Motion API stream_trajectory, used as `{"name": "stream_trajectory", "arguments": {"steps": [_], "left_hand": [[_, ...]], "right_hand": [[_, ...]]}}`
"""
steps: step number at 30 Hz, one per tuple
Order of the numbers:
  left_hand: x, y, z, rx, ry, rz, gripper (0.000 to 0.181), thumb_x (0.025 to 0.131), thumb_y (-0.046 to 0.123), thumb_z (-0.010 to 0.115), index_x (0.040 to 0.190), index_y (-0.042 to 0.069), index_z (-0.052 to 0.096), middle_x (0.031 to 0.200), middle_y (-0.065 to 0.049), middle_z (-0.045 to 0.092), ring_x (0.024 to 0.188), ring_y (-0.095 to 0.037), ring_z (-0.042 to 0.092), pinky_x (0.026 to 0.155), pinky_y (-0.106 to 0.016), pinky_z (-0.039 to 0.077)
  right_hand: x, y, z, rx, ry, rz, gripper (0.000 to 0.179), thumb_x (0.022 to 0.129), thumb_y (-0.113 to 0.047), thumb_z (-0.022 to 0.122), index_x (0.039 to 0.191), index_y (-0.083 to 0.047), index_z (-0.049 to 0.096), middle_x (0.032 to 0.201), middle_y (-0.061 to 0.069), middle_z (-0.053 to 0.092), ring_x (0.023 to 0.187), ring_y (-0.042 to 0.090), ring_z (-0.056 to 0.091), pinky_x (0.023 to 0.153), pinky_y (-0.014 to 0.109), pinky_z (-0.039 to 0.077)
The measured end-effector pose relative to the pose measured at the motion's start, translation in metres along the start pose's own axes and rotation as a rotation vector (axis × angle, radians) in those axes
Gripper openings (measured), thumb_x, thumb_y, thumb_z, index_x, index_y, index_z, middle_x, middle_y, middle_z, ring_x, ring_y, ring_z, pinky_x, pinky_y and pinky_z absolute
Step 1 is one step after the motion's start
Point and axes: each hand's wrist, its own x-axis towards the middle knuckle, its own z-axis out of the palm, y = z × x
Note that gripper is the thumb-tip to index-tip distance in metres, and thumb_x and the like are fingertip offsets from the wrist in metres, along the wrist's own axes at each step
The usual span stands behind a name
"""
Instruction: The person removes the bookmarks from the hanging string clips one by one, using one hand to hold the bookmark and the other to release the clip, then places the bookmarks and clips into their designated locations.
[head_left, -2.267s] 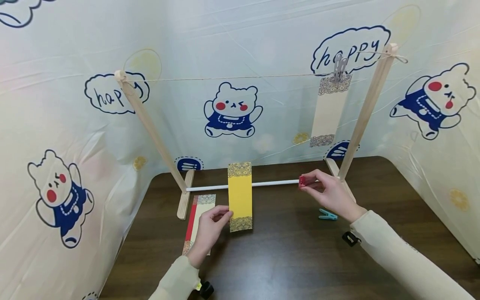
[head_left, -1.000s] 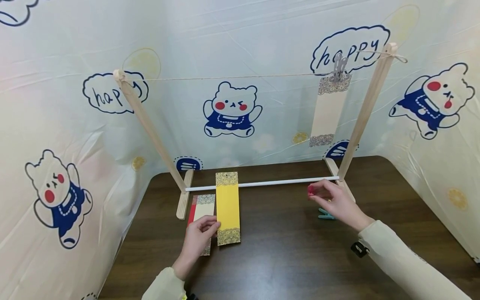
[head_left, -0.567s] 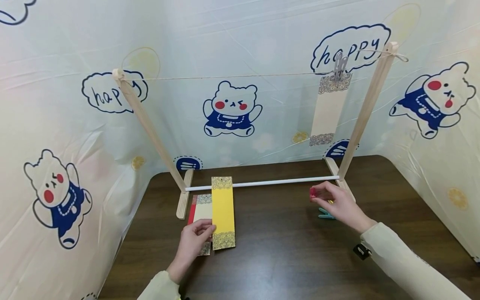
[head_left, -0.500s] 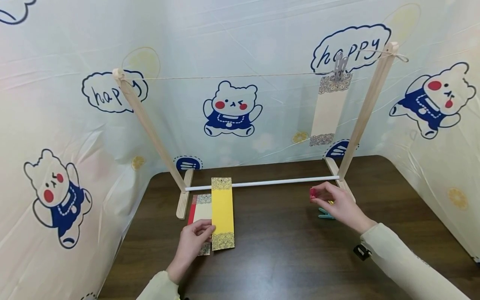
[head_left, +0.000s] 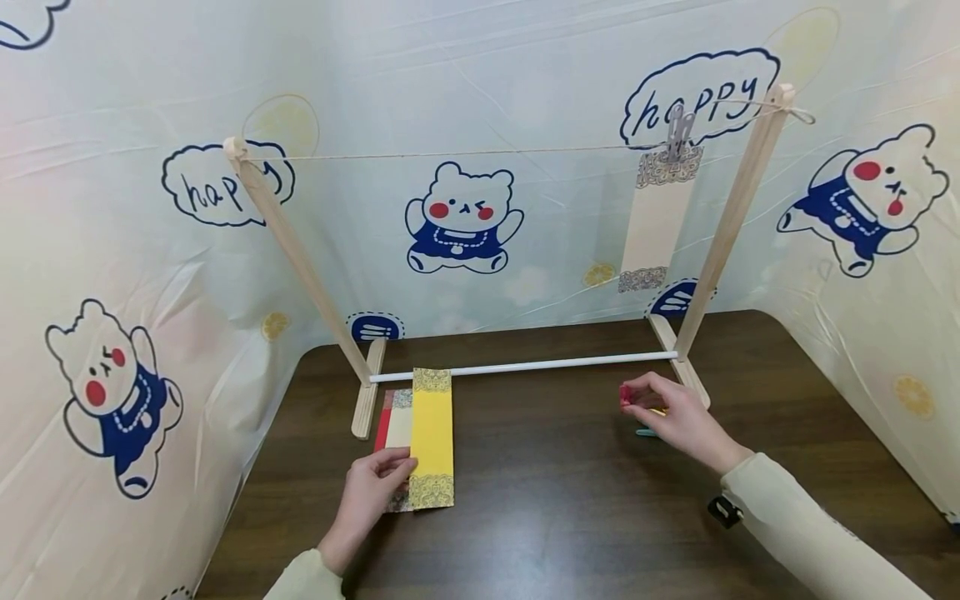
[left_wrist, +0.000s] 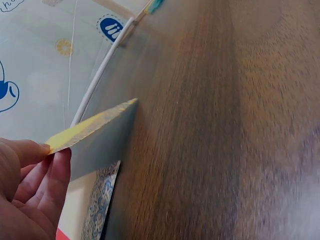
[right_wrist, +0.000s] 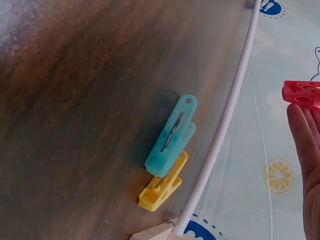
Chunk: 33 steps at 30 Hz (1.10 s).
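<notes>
By the left hand's grip, the left hand (head_left: 367,492) being closed thumb to fingers, the left edge of a yellow card (head_left: 432,429) is pinched, nearer its lower end. The card's long axis is pointed away from the person, its far end directed at a white rod (head_left: 555,365), part of which is hidden by it; whether the two are touching cannot be told. In the left wrist view the card is seen held at a tilt.

By the right hand's grip, a red clothespin (head_left: 625,395) is pinched at the fingertips of the right hand (head_left: 678,417); its long axis is laid sideways in the right wrist view, one end cut off by the frame.

Beside and partly behind the yellow card, a cream card (head_left: 402,429) is laid on the worktop (head_left: 525,492), edged at left by a red strip (head_left: 382,427). Near the right hand, a turquoise clothespin (right_wrist: 172,137) and a yellow clothespin (right_wrist: 156,196) are set slanting alike.

Farther off, a string (head_left: 450,155) is strung between two wooden posts (head_left: 300,258), and from it a patterned card (head_left: 656,225) is hung lengthwise downward by a grey clothespin (head_left: 678,137).
</notes>
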Motion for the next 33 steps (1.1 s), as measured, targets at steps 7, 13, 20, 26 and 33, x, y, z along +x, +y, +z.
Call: {"name": "stream_trajectory", "arguments": {"steps": [7,13,20,26,33], "left_hand": [[0.002,-0.004,-0.005,0.053,-0.005,-0.004,0.019,0.092,0.0,0.077,0.109,-0.008,0.076,0.091,-0.015,0.078,0.064,-0.017,0.07,0.06,-0.026,0.06],[0.004,-0.004,-0.008,0.112,0.006,-0.02,0.02,0.093,0.003,0.077,0.11,-0.007,0.076,0.088,-0.013,0.078,0.063,-0.017,0.069,0.057,-0.024,0.059],[0.007,-0.009,-0.011,0.17,0.016,-0.016,0.021,0.091,0.004,0.079,0.108,-0.007,0.076,0.079,-0.009,0.075,0.058,-0.017,0.067,0.054,-0.025,0.058],[0.01,-0.009,-0.013,0.235,0.019,-0.012,0.018,0.091,0.005,0.079,0.106,-0.005,0.076,0.078,-0.007,0.074,0.056,-0.016,0.064,0.053,-0.025,0.056],[0.01,-0.011,-0.016,0.274,0.004,0.008,0.014,0.093,0.006,0.077,0.103,-0.003,0.075,0.079,-0.005,0.074,0.057,-0.017,0.065,0.053,-0.026,0.056]], "right_hand": [[-0.005,0.003,0.004,-0.001,-0.024,0.006,0.038,0.081,0.009,0.083,0.112,-0.007,0.067,0.104,0.006,0.074,0.087,0.011,0.073,0.076,0.034,0.064],[-0.007,0.006,0.008,0.009,-0.01,-0.011,0.036,0.082,0.007,0.083,0.112,-0.007,0.068,0.103,0.004,0.074,0.086,0.012,0.073,0.073,0.033,0.063],[-0.009,0.009,0.013,0.013,0.005,-0.034,0.035,0.082,0.007,0.083,0.111,-0.008,0.068,0.102,0.004,0.075,0.085,0.014,0.073,0.072,0.038,0.064],[-0.01,0.013,0.015,0.012,0.014,-0.04,0.035,0.083,0.007,0.083,0.11,-0.008,0.068,0.101,0.004,0.075,0.085,0.014,0.073,0.071,0.038,0.064],[-0.011,0.012,0.015,0.005,-0.008,-0.006,0.034,0.084,0.006,0.082,0.111,-0.009,0.068,0.103,0.003,0.074,0.088,0.012,0.072,0.074,0.04,0.064]]}}
